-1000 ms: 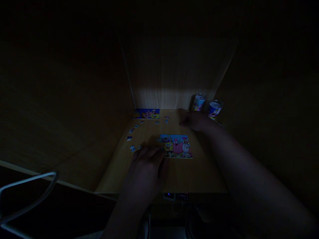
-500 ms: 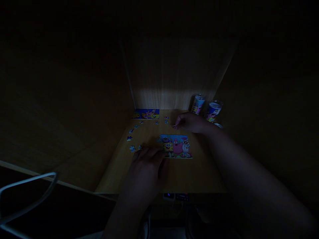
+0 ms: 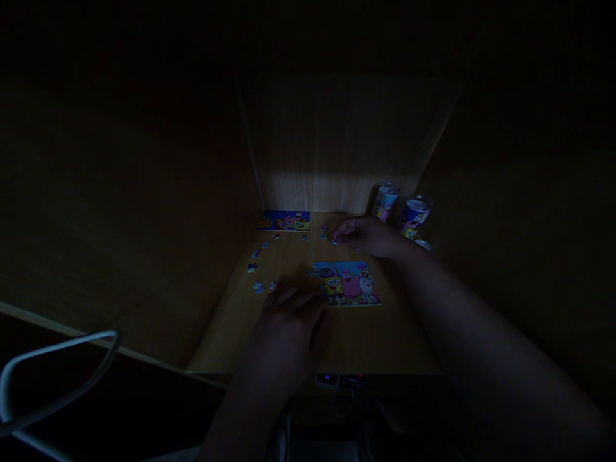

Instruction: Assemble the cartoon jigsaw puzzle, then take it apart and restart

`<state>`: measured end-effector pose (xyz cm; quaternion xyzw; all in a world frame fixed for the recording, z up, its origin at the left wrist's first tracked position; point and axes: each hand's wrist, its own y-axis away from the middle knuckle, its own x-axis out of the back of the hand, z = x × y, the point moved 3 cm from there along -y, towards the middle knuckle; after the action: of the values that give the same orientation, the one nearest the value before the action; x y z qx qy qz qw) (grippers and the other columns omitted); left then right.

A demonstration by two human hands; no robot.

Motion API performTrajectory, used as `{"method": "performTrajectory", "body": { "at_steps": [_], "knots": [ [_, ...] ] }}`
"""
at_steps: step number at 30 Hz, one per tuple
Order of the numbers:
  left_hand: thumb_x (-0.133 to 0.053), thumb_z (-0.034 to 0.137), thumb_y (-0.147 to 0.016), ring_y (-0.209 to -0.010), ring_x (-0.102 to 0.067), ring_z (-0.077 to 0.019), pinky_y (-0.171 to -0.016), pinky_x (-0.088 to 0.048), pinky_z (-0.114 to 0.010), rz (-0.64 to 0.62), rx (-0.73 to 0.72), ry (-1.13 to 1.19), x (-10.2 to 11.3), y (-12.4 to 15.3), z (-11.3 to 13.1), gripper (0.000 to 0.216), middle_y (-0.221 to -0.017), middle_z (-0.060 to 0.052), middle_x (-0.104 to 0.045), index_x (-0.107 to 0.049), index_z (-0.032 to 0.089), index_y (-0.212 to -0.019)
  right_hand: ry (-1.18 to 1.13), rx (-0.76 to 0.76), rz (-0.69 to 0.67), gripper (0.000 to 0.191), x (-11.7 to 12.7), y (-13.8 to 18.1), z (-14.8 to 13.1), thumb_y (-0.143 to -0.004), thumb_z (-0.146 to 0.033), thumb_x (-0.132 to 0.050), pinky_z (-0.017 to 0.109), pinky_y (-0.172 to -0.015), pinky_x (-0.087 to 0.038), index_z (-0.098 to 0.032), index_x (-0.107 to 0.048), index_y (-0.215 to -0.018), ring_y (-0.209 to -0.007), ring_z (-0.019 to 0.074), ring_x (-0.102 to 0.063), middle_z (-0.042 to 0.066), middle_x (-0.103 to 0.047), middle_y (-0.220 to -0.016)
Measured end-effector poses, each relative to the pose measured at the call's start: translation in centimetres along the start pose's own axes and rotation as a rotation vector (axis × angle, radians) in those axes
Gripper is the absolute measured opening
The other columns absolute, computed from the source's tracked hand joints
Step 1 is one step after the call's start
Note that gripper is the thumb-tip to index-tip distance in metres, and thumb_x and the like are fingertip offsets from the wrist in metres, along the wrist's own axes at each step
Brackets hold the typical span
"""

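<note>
On a wooden desktop (image 3: 385, 340) lies a partly joined cartoon jigsaw puzzle (image 3: 345, 283) in pink, yellow and blue. My left hand (image 3: 289, 327) rests palm down at its lower left edge, close to loose pieces (image 3: 258, 287). My right hand (image 3: 368, 236) reaches to the far side, its fingertips at a small puzzle piece (image 3: 335, 240). The dim light hides whether that piece is held. A printed picture card (image 3: 283, 221) lies against the back wall, with several more pieces scattered in front of it.
Two printed cartoon cans (image 3: 385, 202) (image 3: 414, 217) stand at the back right, beyond my right hand. Wooden walls (image 3: 337, 154) close in the desk at the back and sides. A white cable (image 3: 58, 378) lies at lower left, and a small device with a blue light (image 3: 339, 380) sits below the front edge.
My right hand has moved left and toward the small pieces at the far side. The view has shifted slightly, so the puzzle appears further right. My left hand stays nearly in place.
</note>
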<state>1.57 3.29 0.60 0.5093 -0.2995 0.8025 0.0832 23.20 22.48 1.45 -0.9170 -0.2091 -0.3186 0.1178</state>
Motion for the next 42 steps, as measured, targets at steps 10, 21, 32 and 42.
{"method": "performTrajectory", "body": {
  "at_steps": [10,21,32,42],
  "knots": [
    [-0.061,0.018,-0.105,-0.101,-0.068,-0.0309,-0.096,-0.054,-0.052,0.059,0.247,-0.099,0.5,-0.3,-0.4,0.014,-0.102,-0.009,-0.074,-0.072,0.02,-0.098,0.193,0.005,0.045,0.006,0.1,-0.3,0.9,-0.096,-0.021,-0.073,0.033,-0.09,-0.058,-0.021,-0.079,-0.095,-0.094,0.0189,-0.077,0.003,-0.084,-0.099],
    [-0.06,0.016,-0.104,-0.101,-0.067,-0.0303,-0.098,-0.054,-0.052,0.034,0.201,-0.065,0.3,-0.3,-0.3,0.014,-0.103,-0.009,-0.073,-0.072,0.02,-0.098,0.319,0.005,0.049,0.004,0.3,-0.2,1.0,-0.096,-0.021,-0.074,0.033,-0.089,-0.058,-0.022,-0.078,-0.095,-0.094,0.0205,-0.078,0.004,-0.084,-0.1],
    [-0.061,0.017,-0.104,-0.1,-0.068,-0.0301,-0.097,-0.055,-0.051,0.037,0.19,-0.075,0.4,-0.3,-0.1,0.014,-0.102,-0.008,-0.074,-0.071,0.021,-0.096,0.353,-0.002,0.043,0.003,0.0,-0.1,0.8,-0.096,-0.024,-0.076,0.03,-0.084,-0.056,-0.022,-0.077,-0.095,-0.092,0.0202,-0.078,0.004,-0.084,-0.1],
    [-0.058,0.016,-0.104,-0.091,-0.071,-0.028,-0.09,-0.059,-0.048,0.027,0.163,-0.052,0.2,0.0,-0.3,0.018,-0.093,-0.008,-0.075,-0.072,0.02,-0.093,0.367,-0.012,0.028,0.006,0.1,-0.2,1.1,-0.097,-0.028,-0.075,0.031,-0.085,-0.057,-0.023,-0.077,-0.095,-0.094,0.0207,-0.078,0.003,-0.084,-0.101]
  ]
}}
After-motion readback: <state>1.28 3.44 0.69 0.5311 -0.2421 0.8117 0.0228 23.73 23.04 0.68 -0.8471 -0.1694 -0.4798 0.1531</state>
